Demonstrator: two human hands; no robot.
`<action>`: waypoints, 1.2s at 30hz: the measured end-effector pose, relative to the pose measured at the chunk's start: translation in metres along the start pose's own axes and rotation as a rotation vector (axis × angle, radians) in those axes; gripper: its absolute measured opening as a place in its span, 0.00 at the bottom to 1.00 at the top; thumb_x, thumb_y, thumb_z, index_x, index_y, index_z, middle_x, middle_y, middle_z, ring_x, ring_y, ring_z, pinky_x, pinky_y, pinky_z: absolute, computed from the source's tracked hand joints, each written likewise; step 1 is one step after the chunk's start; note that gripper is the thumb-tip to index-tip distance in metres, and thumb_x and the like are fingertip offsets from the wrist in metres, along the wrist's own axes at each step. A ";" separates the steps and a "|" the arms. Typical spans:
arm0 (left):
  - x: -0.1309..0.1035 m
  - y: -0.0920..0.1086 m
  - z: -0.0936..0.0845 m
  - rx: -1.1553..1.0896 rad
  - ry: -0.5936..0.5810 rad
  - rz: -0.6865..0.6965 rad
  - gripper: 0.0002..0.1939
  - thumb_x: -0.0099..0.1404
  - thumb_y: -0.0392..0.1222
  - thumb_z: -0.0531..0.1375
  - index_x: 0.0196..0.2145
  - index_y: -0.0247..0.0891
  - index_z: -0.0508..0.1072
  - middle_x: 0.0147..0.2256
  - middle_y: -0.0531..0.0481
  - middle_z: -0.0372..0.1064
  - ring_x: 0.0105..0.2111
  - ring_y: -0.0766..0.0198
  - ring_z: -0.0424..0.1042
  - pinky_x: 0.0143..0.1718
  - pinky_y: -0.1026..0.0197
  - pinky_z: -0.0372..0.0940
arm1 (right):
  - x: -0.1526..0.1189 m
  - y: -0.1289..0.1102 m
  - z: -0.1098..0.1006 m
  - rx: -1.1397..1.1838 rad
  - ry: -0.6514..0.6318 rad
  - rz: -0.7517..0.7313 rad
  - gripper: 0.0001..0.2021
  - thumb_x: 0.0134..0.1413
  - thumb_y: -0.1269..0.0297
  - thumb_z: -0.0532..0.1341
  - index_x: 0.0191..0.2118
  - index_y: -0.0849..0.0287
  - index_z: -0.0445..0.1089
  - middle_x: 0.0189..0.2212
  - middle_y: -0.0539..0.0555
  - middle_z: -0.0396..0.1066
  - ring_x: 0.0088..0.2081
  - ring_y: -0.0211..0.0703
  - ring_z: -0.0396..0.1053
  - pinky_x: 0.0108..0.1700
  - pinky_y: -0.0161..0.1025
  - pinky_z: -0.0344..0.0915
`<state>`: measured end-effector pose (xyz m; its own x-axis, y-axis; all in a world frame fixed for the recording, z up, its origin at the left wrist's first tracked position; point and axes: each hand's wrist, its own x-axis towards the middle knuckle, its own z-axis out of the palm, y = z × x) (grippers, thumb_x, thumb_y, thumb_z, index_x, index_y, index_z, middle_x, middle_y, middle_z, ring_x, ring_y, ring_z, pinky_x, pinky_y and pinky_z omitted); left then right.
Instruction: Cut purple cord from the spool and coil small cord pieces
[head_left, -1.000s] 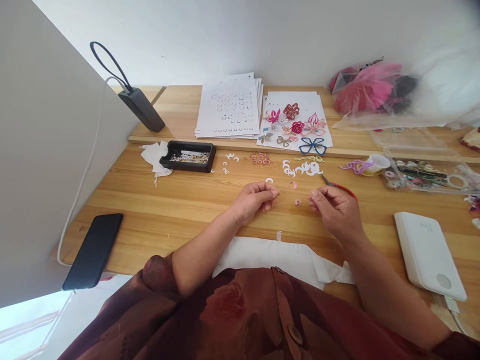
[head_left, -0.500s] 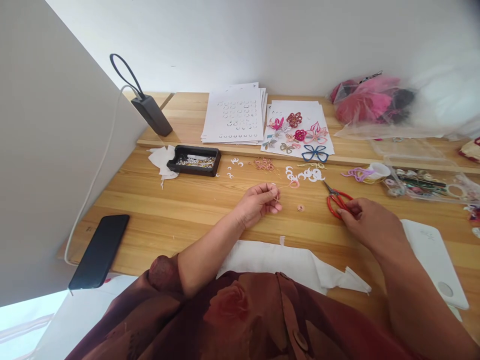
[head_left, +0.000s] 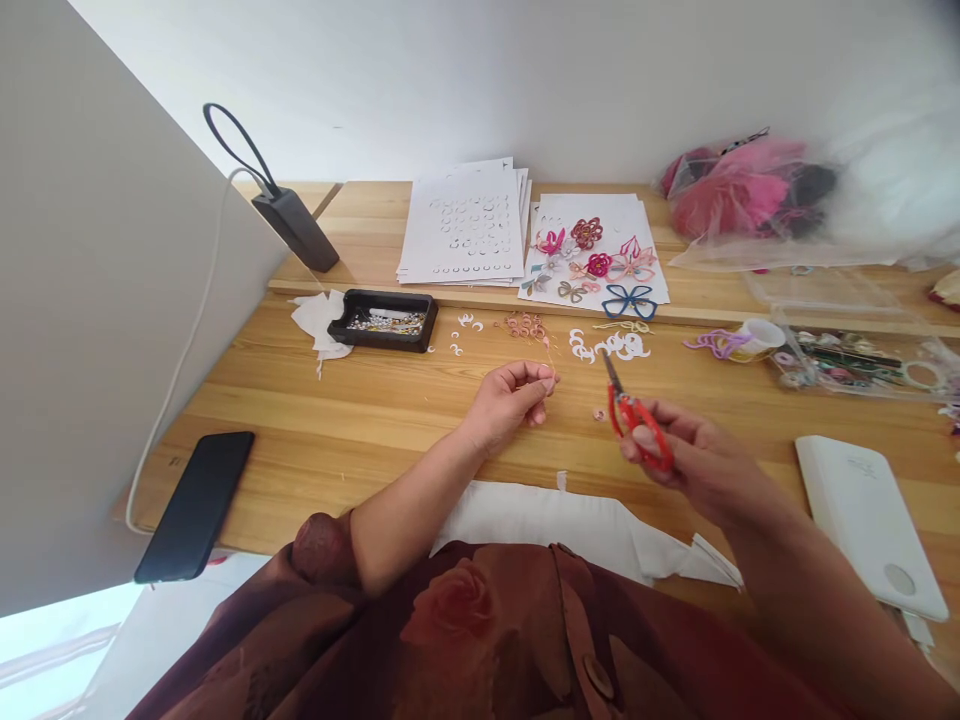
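1. Your left hand's point(head_left: 514, 402) fingers are pinching a pink strand point(head_left: 551, 362) above the counter point(head_left: 360, 410); it's seeming light, soft, fragile;
2. your right hand's point(head_left: 686, 450) fingers are gripping stiff red scissors point(head_left: 624, 403) by the handles.

A plain, smooth, pale grey-white wall point(head_left: 480, 80) spans the background at twelve o'clock, with a flat, upright grey panel point(head_left: 97, 250) slanting down at nine to ten. Between them spreads a light-brown, wood-grained tabletop point(head_left: 375, 410), a raised wooden ledge point(head_left: 367, 230) along its back edge. Around eight, whitish floor point(head_left: 161, 620) meets a bright, bluish-white streaked patch point(head_left: 45, 650), under soft, diffuse light.
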<state>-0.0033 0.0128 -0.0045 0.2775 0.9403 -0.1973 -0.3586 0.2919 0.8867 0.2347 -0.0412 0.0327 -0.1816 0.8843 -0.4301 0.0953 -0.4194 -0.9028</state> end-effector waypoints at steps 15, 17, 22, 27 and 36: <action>-0.002 -0.002 -0.003 0.250 -0.006 0.082 0.16 0.62 0.51 0.69 0.37 0.35 0.75 0.38 0.52 0.75 0.14 0.80 0.58 0.14 0.68 0.52 | 0.004 0.011 0.037 0.070 -0.342 0.105 0.31 0.53 0.29 0.63 0.35 0.58 0.71 0.18 0.49 0.70 0.15 0.28 0.46 0.21 0.36 0.38; -0.002 -0.001 -0.002 0.275 -0.001 0.074 0.16 0.62 0.50 0.69 0.37 0.35 0.75 0.39 0.51 0.76 0.14 0.81 0.58 0.13 0.69 0.53 | 0.004 0.011 0.036 0.078 -0.338 0.099 0.31 0.54 0.29 0.63 0.35 0.58 0.71 0.18 0.49 0.70 0.15 0.29 0.46 0.22 0.36 0.39; -0.003 0.001 0.000 0.300 0.026 0.046 0.16 0.60 0.49 0.69 0.37 0.34 0.76 0.39 0.50 0.76 0.14 0.81 0.58 0.12 0.69 0.53 | 0.004 0.012 0.036 0.076 -0.310 0.097 0.31 0.53 0.28 0.63 0.34 0.57 0.72 0.18 0.48 0.70 0.15 0.30 0.45 0.20 0.37 0.41; -0.004 0.001 0.002 0.305 0.024 0.012 0.15 0.59 0.49 0.70 0.35 0.33 0.78 0.37 0.51 0.76 0.15 0.80 0.58 0.13 0.69 0.55 | 0.006 0.015 0.036 0.046 -0.302 0.065 0.31 0.53 0.29 0.63 0.34 0.57 0.71 0.18 0.48 0.69 0.16 0.30 0.45 0.20 0.35 0.43; -0.004 0.003 0.003 0.276 0.066 -0.036 0.11 0.59 0.44 0.69 0.31 0.33 0.76 0.28 0.55 0.72 0.13 0.78 0.59 0.12 0.69 0.51 | 0.005 0.008 0.041 -0.121 -0.198 -0.034 0.22 0.52 0.44 0.71 0.27 0.56 0.65 0.18 0.45 0.63 0.21 0.35 0.56 0.27 0.37 0.56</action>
<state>-0.0023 0.0095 -0.0002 0.2241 0.9422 -0.2492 -0.0908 0.2748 0.9572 0.1944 -0.0486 0.0230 -0.3739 0.8352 -0.4034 0.2001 -0.3521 -0.9143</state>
